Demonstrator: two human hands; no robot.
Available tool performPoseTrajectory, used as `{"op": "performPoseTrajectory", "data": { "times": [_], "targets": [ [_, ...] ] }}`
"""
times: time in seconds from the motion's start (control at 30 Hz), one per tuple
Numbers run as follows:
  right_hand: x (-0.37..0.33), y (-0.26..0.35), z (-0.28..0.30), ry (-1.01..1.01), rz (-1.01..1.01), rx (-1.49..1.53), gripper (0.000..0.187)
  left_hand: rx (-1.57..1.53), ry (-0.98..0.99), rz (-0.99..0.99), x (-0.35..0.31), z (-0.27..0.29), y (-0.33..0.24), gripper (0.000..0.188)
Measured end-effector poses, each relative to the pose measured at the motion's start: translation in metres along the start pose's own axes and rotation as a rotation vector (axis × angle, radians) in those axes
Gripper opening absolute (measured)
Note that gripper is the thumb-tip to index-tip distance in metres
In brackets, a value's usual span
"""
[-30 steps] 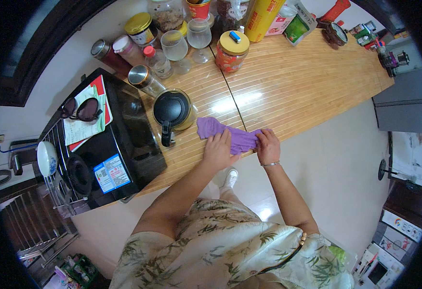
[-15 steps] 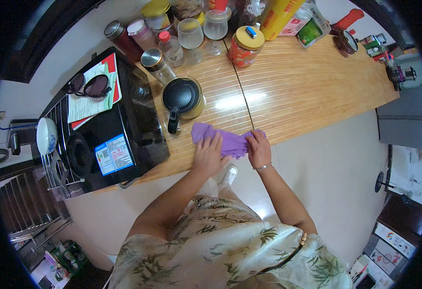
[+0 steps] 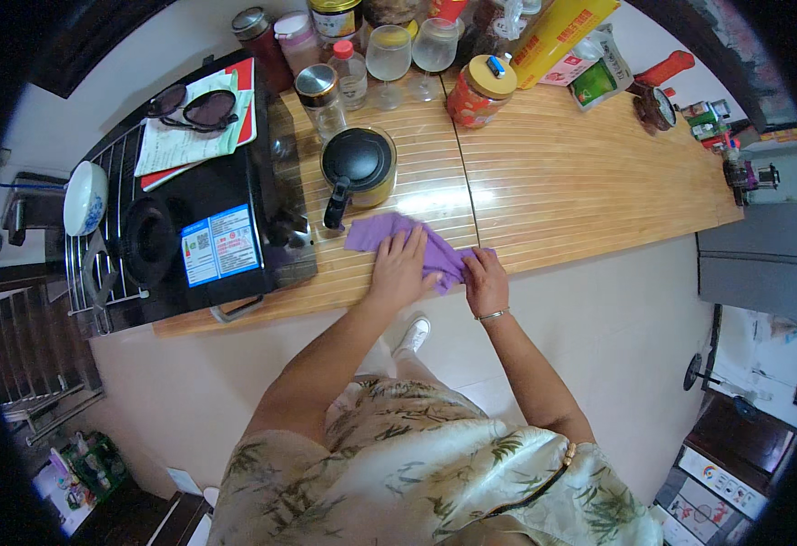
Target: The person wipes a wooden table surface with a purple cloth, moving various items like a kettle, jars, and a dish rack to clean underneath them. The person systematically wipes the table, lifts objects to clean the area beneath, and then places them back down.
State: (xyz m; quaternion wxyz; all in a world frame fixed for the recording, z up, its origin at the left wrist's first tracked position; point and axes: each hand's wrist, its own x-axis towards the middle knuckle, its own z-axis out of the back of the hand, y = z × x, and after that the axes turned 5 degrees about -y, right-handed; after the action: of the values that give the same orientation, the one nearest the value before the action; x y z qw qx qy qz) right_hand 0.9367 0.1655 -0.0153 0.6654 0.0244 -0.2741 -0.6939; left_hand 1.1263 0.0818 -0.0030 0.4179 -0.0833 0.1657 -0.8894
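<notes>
A crumpled purple cloth [image 3: 376, 231] lies slantwise across the front edge of the wooden counter [image 3: 590, 177]. My left hand [image 3: 400, 266] rests flat on its middle with the fingers stretched out. At the cloth's right end, my right hand [image 3: 487, 284] pinches the fabric between thumb and fingers, at the counter's edge. Just beyond the cloth stands a glass pot [image 3: 382, 189] with a black lid, its black handle pointing toward me. Part of the cloth is hidden under my left hand.
On the left a black stove [image 3: 276, 237] carries sunglasses [image 3: 207, 109], papers and a white bowl [image 3: 85, 198]. Along the back stand stemmed glasses [image 3: 388, 53], a glass tumbler [image 3: 319, 98], a red-capped bottle [image 3: 349, 75] and a yellow-lidded jar [image 3: 480, 96].
The cloth's left part has slid left and is spread more slantwise. My left hand has moved slightly forward and left with it, while my right hand keeps its end by the edge.
</notes>
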Motion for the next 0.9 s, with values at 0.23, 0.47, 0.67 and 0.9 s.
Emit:
{"op": "performPoseTrajectory", "data": {
  "times": [0.23, 0.47, 0.67, 0.9],
  "targets": [
    [0.018, -0.001, 0.004, 0.021, -0.070, -0.075, 0.020, 0.005, 0.054, 0.071, 0.030, 0.005, -0.013, 0.084],
    [-0.001, -0.002, 0.005, 0.019, -0.029, -0.065, 0.020, -0.005, 0.003, 0.005, 0.021, 0.000, -0.005, 0.080],
    [0.008, -0.003, 0.013, 0.075, -0.059, -0.107, 0.022, -0.039, 0.148, 0.109, 0.022, 0.013, -0.023, 0.081],
    [0.014, -0.015, 0.007, -0.044, -0.118, -0.057, 0.020, -0.050, 0.042, 0.065, 0.031, 0.000, -0.011, 0.078]
  ]
}}
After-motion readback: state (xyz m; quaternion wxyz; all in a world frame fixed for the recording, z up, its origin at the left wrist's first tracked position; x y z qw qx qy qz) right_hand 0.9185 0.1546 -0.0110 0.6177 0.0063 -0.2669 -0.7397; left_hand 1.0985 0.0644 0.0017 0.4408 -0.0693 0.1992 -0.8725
